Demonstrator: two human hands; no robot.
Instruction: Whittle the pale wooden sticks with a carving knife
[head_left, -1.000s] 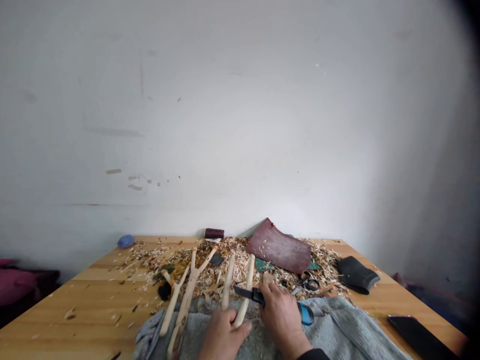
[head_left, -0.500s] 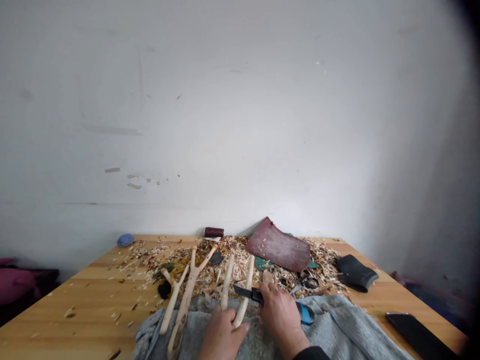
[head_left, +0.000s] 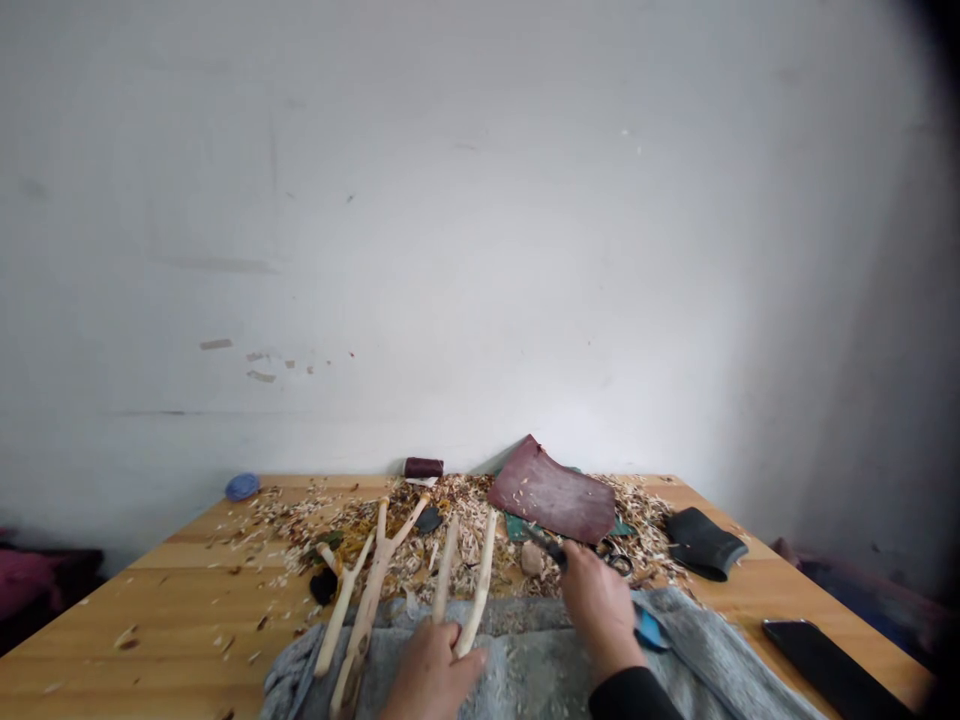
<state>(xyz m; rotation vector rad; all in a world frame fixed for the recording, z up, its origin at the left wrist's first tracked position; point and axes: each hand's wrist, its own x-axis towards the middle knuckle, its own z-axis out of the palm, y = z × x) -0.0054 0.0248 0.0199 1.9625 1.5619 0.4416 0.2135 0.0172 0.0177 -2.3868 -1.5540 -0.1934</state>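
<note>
My left hand (head_left: pixel 435 668) is closed around the lower part of a peeled forked stick (head_left: pixel 480 590), whose two pale prongs point away from me. My right hand (head_left: pixel 600 605) grips a utility knife (head_left: pixel 651 630) with a blue and black handle; its dark blade is blurred and stands apart from the wood, over the shavings. A grey cloth (head_left: pixel 532 665) lies beneath both hands. Left of my left hand, two more peeled forks rest on the cloth's edge, a longer forked stick (head_left: pixel 375 590) and a shorter forked stick (head_left: pixel 339 625).
Wood shavings (head_left: pixel 465 565) cover the table's (head_left: pixel 165 590) middle and back. Among them lie a maroon leather piece (head_left: pixel 555 495), black-handled scissors (head_left: pixel 619 563) and a thread spool (head_left: pixel 424 467). A black folded piece (head_left: pixel 705 543) and a phone (head_left: pixel 832 665) are right; a blue round object (head_left: pixel 242 487) sits back left.
My right hand has swung the knife right and away from the forked stick, where its blade lay across a prong. My left hand keeps its hold, and the view has shifted slightly.
</note>
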